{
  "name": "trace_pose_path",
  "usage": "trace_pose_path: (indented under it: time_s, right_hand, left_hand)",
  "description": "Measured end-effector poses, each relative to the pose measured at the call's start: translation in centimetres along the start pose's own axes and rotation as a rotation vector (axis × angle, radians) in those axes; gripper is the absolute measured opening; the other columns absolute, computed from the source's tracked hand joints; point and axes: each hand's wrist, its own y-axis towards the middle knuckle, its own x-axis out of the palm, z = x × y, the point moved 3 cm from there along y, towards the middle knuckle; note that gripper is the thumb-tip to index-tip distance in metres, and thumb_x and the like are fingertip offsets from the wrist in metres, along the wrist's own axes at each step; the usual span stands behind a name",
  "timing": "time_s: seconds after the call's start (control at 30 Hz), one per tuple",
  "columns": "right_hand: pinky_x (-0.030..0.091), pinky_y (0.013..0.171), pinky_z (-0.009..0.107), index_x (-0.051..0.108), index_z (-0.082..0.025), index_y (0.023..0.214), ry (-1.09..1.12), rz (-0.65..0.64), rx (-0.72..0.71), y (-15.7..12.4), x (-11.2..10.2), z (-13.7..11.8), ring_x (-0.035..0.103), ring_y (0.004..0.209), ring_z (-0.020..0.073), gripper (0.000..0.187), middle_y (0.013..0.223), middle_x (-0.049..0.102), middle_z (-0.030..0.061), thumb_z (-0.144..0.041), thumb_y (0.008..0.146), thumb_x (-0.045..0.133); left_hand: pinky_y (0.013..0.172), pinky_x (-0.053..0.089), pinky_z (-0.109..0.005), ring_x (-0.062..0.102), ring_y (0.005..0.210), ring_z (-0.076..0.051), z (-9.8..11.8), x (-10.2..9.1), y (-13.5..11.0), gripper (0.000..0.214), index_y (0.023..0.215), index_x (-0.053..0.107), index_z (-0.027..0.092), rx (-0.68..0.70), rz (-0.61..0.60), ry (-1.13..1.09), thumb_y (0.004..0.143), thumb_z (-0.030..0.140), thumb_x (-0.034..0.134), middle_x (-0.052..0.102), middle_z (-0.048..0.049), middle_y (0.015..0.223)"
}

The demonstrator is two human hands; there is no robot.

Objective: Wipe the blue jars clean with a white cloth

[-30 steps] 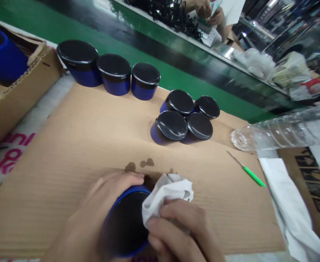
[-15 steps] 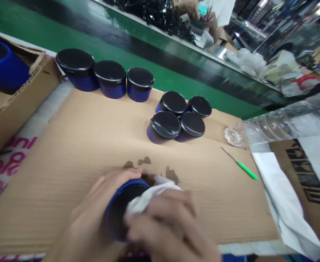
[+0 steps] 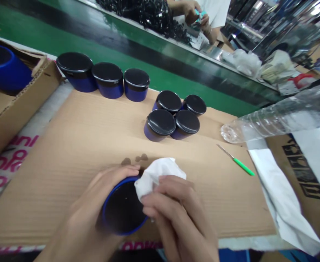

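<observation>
**Two hands hold a blue jar and a white cloth over a cardboard sheet**

Seen from above, an open blue jar (image 3: 124, 207) with a dark inside sits near the bottom edge of a brown cardboard sheet (image 3: 75, 145), its mouth tipped toward the camera. The left hand (image 3: 94, 214) wraps around the jar's left side, fingers curled over the far rim, gripping it. The right hand (image 3: 176, 214) lies just right of the jar, fingers closed around a crumpled white cloth (image 3: 157, 174). The cloth rests on the jar's right rim, and part of it bunches up beyond the jar.

Just beyond the jar, small dark stains (image 3: 135, 159) mark the cardboard. Farther beyond and slightly right stand four small lidded jars (image 3: 174, 114), blue with black lids, clustered and touching. Beyond the jar to the left, three larger lidded jars (image 3: 105, 78) stand in a row at the sheet's far edge. Far left of the jar, an open cardboard box (image 3: 15, 98) holds a blue tub (image 3: 4, 71). To the right of the jar, well apart, lie a thin tool with a green handle (image 3: 237, 162), a clear plastic bottle (image 3: 274, 118) on its side, and white sheets (image 3: 280, 196). Past the far edge runs a green conveyor belt (image 3: 154, 72), where another person's hands (image 3: 195, 12) work beside a pile of black cables (image 3: 149, 14).

Nothing lies between the hands and the jar.
</observation>
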Motion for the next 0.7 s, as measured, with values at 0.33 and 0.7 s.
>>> trace_pose_path:
  time_s: [0.33,0.7]
  right_hand:
    - [0.040,0.081,0.026,0.062,-0.025,0.060,0.017,0.194,-0.120,-1.1,3.7,-3.5,0.061,0.069,0.0064,0.050,0.058,0.064,-0.0102,-0.023,0.108,0.050]
    - [0.047,0.081,0.035,0.070,-0.008,0.095,-0.252,0.036,-0.162,0.8,-4.3,3.9,0.062,0.087,0.0201,0.010,0.087,0.066,0.0086,0.000,0.091,0.067]
  left_hand:
    - [0.108,0.049,-0.014,0.063,0.116,-0.013,0.6,-0.3,-0.2,0.048,0.132,0.050,0.044,-0.010,-0.023,-0.073,0.090,0.021,0.054,0.060,0.0087,0.129]
    - [0.112,0.031,-0.002,0.053,0.128,-0.005,1.6,-0.3,0.5,0.053,0.135,0.048,0.037,0.067,-0.046,0.023,0.088,0.016,0.061,0.057,0.0093,0.135]
